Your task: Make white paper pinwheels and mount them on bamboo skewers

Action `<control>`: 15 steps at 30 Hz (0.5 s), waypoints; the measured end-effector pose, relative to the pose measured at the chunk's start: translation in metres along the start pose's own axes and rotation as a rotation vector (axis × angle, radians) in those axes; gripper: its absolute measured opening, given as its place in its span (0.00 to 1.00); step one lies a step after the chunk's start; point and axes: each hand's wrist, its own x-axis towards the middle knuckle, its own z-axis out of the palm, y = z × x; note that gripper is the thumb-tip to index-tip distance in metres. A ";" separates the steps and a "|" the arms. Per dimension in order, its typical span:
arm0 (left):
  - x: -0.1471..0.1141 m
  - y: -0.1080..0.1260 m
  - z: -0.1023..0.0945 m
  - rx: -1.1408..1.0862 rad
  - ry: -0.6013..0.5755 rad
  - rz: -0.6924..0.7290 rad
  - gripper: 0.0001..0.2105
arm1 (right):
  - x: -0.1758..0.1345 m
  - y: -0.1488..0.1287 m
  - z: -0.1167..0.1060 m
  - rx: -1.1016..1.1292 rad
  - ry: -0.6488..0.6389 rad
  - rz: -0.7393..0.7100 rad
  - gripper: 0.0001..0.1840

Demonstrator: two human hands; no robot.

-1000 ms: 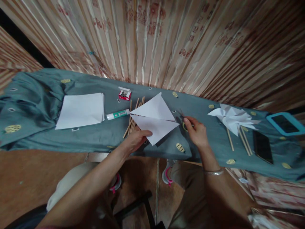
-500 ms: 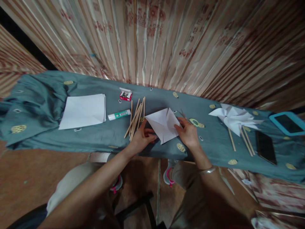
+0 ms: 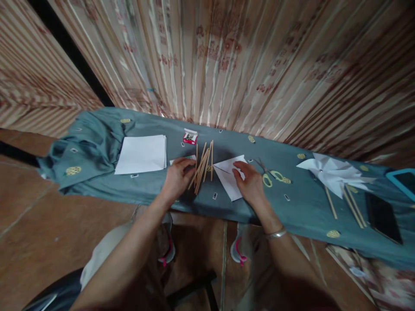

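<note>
My left hand [image 3: 177, 176] curls its fingers over a white and green glue stick [image 3: 193, 157], which lies mostly hidden beneath them. Just right of that hand is a loose bundle of thin wooden sticks [image 3: 203, 163]. A cut white sheet of paper [image 3: 226, 178] lies on the cloth beyond them. My right hand [image 3: 250, 181] is over its right part, thumb and forefinger bent at the paper near its middle; the fingertips' exact grip is partly hidden. Green-handled scissors [image 3: 266, 179] lie spread to the right of this hand.
A stack of white paper [image 3: 142, 154] sits left on the blue-green cloth [image 3: 300, 207]. Behind the sticks stands an opened small red box [image 3: 190, 138]. Finished paper pinwheels [image 3: 337, 172] on sticks, a dark phone [image 3: 383, 217] and a blue-framed device [image 3: 403, 181] are at right.
My left hand has left the paper and moved left to the glue stick. My right hand has shifted inward over the paper, uncovering the scissors. The camera view has swung left.
</note>
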 end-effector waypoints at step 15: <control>0.009 -0.027 -0.014 -0.177 0.101 -0.296 0.12 | 0.010 -0.047 0.050 0.364 -0.165 0.140 0.12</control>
